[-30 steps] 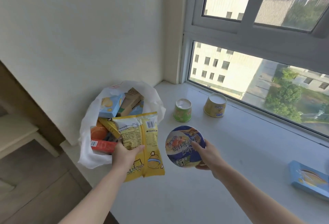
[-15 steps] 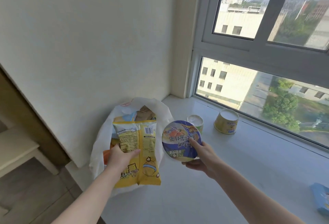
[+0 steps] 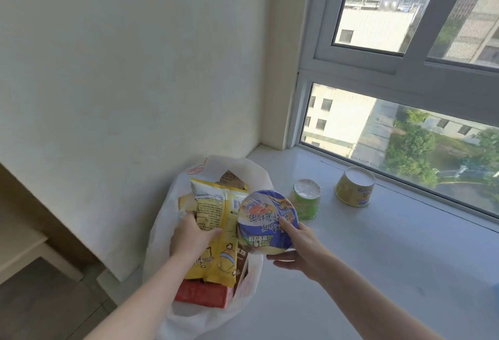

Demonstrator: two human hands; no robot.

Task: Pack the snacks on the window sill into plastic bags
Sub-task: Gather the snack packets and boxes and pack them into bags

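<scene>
Left hand (image 3: pixel 193 239): closed round a yellow packet (image 3: pixel 213 204), thumb across the printed face, fingers behind. Long axis of the packet near to far, bottom seam toward the person, top end away toward the wall (image 3: pixel 135 69) and leaning slightly left. Held over the open mouth of a white plastic bag (image 3: pixel 159 245); contact with the contents below not determinable.

Right hand (image 3: pixel 299 250): partly closed on a round bowl (image 3: pixel 267 221) with a purple lid, thumb pressed on the lid, fingers spread underneath. Bowl tipped on edge, lid facing up and toward the person, print upside down from this side. Positioned just right of the packet, over the bag's right rim, overlapping the packet's edge in view.

In the bag: a red box (image 3: pixel 202 295) at the near end, a brown box (image 3: pixel 232 177) at the far end, other packets partly hidden.

On the white window sill (image 3: pixel 378 272), beyond the bowl: a green cup (image 3: pixel 306 202); further right, near the glass, a yellow cup (image 3: pixel 353 191); the two apart.

Surroundings: bag at the sill's left end beside the plain pale wall; window (image 3: pixel 405 137) along the right, buildings and trees outside; wooden furniture (image 3: pixel 16 204) and grey floor (image 3: pixel 40 307) at lower left.
</scene>
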